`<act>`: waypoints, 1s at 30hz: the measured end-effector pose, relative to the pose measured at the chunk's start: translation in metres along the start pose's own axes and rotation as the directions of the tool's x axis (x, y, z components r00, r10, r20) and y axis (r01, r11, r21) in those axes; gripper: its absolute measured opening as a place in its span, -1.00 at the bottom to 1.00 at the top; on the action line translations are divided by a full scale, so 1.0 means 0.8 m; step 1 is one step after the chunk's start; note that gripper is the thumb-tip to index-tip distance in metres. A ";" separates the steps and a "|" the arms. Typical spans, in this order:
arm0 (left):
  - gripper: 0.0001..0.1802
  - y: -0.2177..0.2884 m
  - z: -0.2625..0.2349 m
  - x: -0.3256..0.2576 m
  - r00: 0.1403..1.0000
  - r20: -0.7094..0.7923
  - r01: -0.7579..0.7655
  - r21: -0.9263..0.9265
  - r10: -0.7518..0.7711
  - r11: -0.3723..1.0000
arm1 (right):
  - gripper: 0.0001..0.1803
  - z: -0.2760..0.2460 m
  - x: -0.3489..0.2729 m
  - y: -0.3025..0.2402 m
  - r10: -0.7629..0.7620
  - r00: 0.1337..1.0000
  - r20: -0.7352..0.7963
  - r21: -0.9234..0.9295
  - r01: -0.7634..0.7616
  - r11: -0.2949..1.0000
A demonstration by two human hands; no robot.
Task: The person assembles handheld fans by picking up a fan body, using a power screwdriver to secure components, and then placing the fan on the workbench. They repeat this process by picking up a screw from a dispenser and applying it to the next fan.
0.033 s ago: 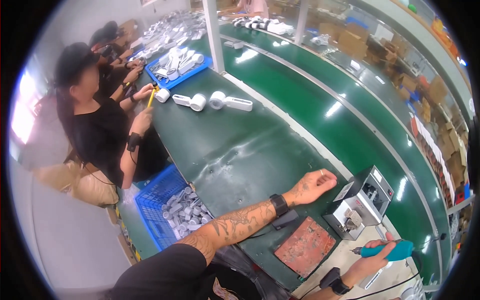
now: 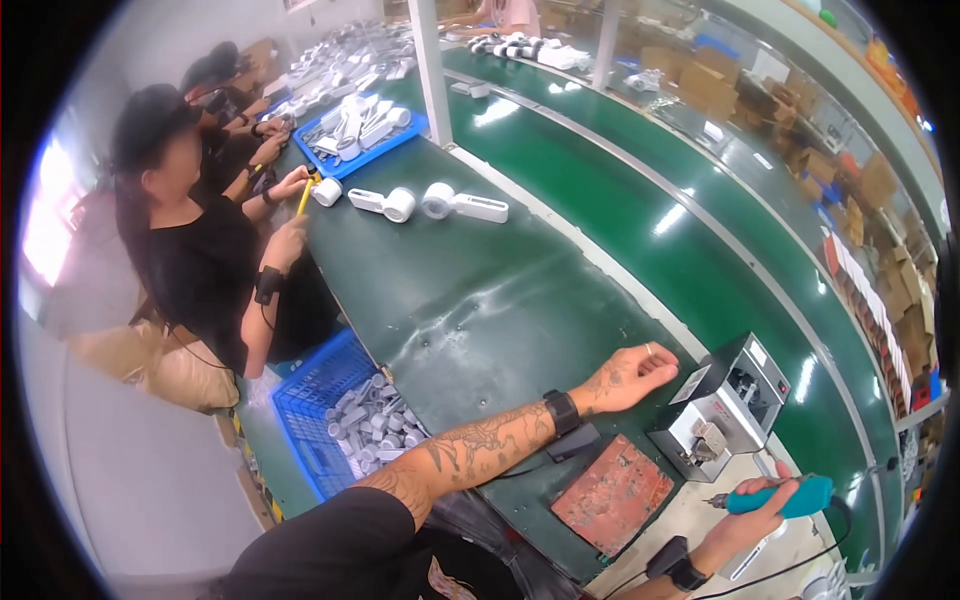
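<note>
My left hand point(image 2: 628, 378) is over the green bench with its fingers curled in. Whether anything is inside them is hidden. Close by on its right stands a black-and-silver box-shaped machine point(image 2: 735, 410), its front partly uncovered. At the lower right, my right hand point(image 2: 758, 512) grips a teal electric screwdriver point(image 2: 795, 497). The driver's bit points left, just below the machine, and its black cable trails away downward. Between my forearms lies a worn reddish plate point(image 2: 612, 495), with a small dark box point(image 2: 573, 442) beside it.
A blue crate point(image 2: 308, 415) of small grey parts stands left of my arm. Two white long-handled parts point(image 2: 385, 204) point(image 2: 465, 204) lie farther up the bench, before a filled blue tray point(image 2: 372, 158). A co-worker point(image 2: 200, 230) holds a yellow tool. A green conveyor point(image 2: 640, 190) runs along the right.
Very little differs. The whole view has shifted slightly, and my right hand with the screwdriver sits a touch farther right and higher.
</note>
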State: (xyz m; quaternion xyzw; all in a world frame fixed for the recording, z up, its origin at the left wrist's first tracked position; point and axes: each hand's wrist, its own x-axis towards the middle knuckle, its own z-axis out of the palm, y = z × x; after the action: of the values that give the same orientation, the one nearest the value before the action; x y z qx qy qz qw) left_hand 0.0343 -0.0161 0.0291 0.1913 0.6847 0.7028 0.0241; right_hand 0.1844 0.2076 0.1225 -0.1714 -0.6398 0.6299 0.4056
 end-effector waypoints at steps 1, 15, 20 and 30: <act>-0.67 0.004 0.002 -0.002 0.999 0.036 -0.005 0.043 0.003 0.999 | -0.48 0.000 0.005 -0.007 0.083 0.997 0.008 0.051 -0.083 0.995; -0.60 0.018 0.005 -0.011 0.982 0.180 -0.099 0.230 0.058 0.968 | -0.58 0.006 -0.031 0.040 -0.130 0.988 -0.086 -0.217 0.108 0.970; -0.57 0.017 0.002 -0.012 0.979 0.200 -0.075 0.227 0.029 0.971 | -0.45 0.002 -0.032 0.044 -0.215 0.977 0.008 -0.163 0.213 0.963; -0.56 0.017 -0.004 -0.027 0.973 0.228 -0.065 0.197 0.019 0.978 | -0.38 0.028 -0.045 0.031 -0.245 0.969 -0.034 -0.221 0.231 0.947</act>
State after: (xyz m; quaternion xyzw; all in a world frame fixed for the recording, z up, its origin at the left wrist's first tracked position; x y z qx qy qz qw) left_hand 0.0565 -0.0261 0.0374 0.2857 0.7415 0.6033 0.0668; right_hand 0.1822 0.1700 0.0912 -0.1551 -0.7076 0.4976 0.4770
